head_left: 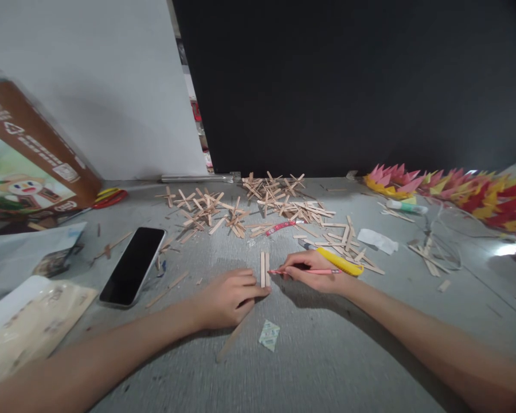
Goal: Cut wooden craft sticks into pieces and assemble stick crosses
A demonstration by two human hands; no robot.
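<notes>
Two short pale craft sticks lie side by side on the grey table, pointing away from me. My left hand rests at their left and near end, fingers stretched apart, one fingertip touching the near ends. In my right hand is a pink pencil, its tip against the right-hand stick's edge. A yellow utility knife lies just beyond that hand. Partly under my left hand, a longer craft stick slants toward me. A small pale green paper packet lies nearby.
Crossed craft sticks and loose ones are heaped at the back. A phone and a plastic packet lie left, beside a brown box. Folded paper petals, a glue stick and a paper scrap are right.
</notes>
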